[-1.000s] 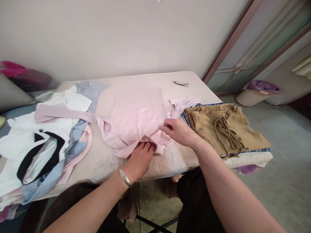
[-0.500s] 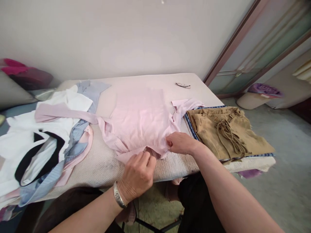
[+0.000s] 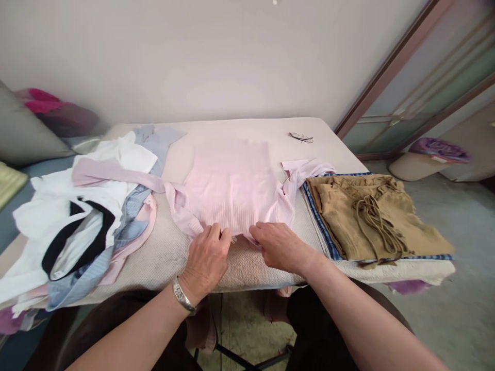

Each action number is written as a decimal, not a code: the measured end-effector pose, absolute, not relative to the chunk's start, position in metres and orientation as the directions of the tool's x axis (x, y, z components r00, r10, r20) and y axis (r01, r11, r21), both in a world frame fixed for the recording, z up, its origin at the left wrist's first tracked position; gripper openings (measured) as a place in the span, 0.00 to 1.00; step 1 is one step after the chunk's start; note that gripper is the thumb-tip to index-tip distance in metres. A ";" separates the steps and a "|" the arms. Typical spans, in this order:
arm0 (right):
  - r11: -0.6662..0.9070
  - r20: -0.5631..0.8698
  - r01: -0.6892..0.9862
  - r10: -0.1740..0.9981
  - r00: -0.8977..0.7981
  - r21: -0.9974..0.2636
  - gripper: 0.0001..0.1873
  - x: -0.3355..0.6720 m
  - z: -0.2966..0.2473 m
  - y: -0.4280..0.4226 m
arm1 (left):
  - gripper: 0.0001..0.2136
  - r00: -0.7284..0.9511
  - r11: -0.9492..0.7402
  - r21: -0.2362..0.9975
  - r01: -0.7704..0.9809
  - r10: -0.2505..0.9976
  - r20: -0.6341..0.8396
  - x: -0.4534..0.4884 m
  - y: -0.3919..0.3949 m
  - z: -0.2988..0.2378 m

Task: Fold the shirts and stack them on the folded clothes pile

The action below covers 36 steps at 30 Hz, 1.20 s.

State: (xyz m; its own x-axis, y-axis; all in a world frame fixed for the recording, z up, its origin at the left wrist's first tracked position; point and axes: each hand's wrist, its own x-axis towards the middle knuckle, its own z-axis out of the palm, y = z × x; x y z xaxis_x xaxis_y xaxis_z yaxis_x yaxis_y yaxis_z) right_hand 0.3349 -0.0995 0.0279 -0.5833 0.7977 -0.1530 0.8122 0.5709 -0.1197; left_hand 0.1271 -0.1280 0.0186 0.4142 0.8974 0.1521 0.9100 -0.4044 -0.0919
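A pale pink ribbed sweater (image 3: 232,185) lies flat across the padded bench, its two sleeves spread out to the sides. My left hand (image 3: 209,260) pinches its near edge, fingers closed on the fabric; a silver bracelet circles that wrist. A short way to the right, my right hand (image 3: 276,247) also grips the near edge with curled fingers. The left sleeve rests over a heap of white clothes (image 3: 104,159). The other sleeve, bunched up, reaches toward a stack topped by folded brown trousers (image 3: 371,216) with a drawstring.
Glasses (image 3: 300,137) lie near the back of the bench cover (image 3: 162,263). Blue and pink garments (image 3: 131,232) lie among the heap at left, beside a grey cushion (image 3: 27,129). A lined bin (image 3: 419,162) stands on the floor at right, near a glazed door (image 3: 417,87).
My left hand has moved up onto the sweater's near edge. My right hand has shifted left along that edge, closer to the left one. The edge now looks straighter.
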 end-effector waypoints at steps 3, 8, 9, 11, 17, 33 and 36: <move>0.521 -0.116 0.853 0.846 -0.520 -0.023 0.20 0.330 0.030 -0.109 | 0.11 0.433 -0.431 -0.043 0.901 0.896 0.098 0.123 -0.129 0.018; 0.486 -0.462 0.820 0.678 -0.572 -0.303 0.13 0.342 0.040 -0.107 | 0.09 0.560 -0.508 0.277 0.816 0.812 -0.161 0.104 -0.122 0.023; 0.458 -0.448 0.806 0.671 -0.590 -0.374 0.12 0.348 0.043 -0.102 | 0.07 0.564 -0.477 0.352 0.805 0.799 -0.210 0.099 -0.118 0.026; 0.406 -0.349 0.804 0.747 -0.566 -0.434 0.09 0.361 0.048 -0.091 | 0.06 0.538 -0.382 0.459 0.802 0.795 -0.281 0.089 -0.107 0.034; 0.379 -0.265 0.828 0.820 -0.507 -0.413 0.06 0.363 0.039 -0.082 | 0.11 0.434 -0.255 0.448 0.857 0.825 -0.362 0.068 -0.082 0.041; 0.342 -0.440 0.818 0.712 -0.546 -0.462 0.08 0.350 0.016 -0.084 | 0.24 -0.220 0.230 0.021 0.973 0.949 -0.227 0.005 -0.034 0.015; 0.327 -0.436 0.803 0.706 -0.558 -0.498 0.08 0.353 0.013 -0.082 | 0.17 -0.211 0.221 0.017 0.975 0.951 -0.224 0.008 -0.028 0.011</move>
State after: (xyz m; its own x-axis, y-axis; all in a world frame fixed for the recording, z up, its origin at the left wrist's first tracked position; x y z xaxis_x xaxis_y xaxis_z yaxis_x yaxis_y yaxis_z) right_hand 0.3528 -0.0818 0.0132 -0.5579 0.7061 -0.4361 0.8030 0.3267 -0.4985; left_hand 0.0084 -0.0282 0.0114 -0.2113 0.9514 -0.2242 0.9752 0.2207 0.0174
